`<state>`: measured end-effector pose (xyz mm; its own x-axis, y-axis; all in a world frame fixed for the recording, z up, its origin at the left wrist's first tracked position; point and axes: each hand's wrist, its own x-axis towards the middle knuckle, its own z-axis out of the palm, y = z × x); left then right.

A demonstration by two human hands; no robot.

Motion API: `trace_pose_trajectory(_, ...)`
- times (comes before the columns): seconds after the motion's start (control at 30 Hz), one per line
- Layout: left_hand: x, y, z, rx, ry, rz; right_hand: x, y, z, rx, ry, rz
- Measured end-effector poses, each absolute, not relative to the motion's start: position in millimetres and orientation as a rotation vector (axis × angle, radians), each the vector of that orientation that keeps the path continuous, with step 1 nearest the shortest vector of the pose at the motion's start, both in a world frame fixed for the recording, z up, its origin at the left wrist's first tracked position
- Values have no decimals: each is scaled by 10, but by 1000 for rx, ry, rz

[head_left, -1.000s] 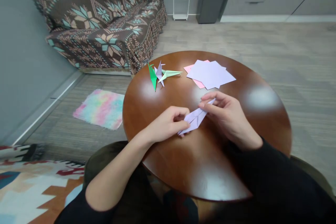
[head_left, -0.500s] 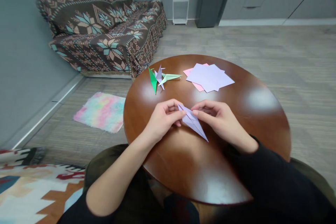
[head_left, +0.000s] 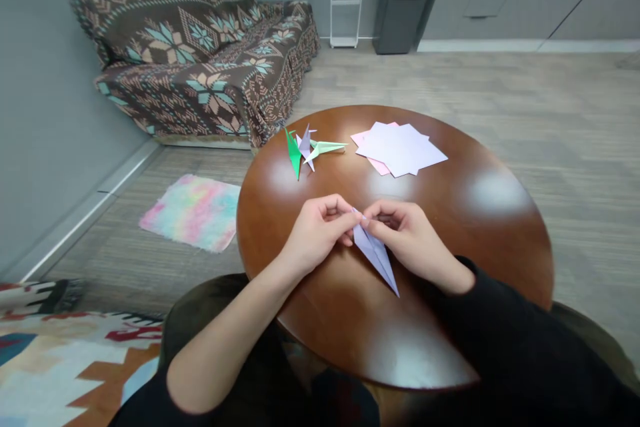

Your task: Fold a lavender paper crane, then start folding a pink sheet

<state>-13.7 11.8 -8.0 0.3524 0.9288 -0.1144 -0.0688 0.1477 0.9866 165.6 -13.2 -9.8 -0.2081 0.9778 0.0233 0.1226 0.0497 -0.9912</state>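
Now the round table (head_left: 490,227) leaves bare wood toward its near edge. Over its middle, the left hand (head_left: 320,230) and right hand (head_left: 407,237) curl inward, closer together than half a second ago, fingertips pinching the upper end of the lilac folded paper (head_left: 376,253), whose long point reaches nearer that edge.

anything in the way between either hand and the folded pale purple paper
Nothing visible: the bare left hand and bare right hand both pinch the folded pale purple paper at its far end. The flat purple and pink paper sheets and green and purple folded paper birds lie beyond, on the round brown wooden table.
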Motion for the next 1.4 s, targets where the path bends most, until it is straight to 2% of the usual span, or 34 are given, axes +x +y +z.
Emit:
trace_pose_trajectory(0.47,-144,167,-112,1106,941,1023,1655,-111,-93,-1291,-1290,1344)
trace_pose_trajectory(0.7,-144,127,-108,1288,898,869,1643,-111,-88,-1287,-1255,1318)
trace_pose_trajectory(1.4,-115,106,-130,1306,965,1060,1660,-107,-152,-1247,-1295,1299)
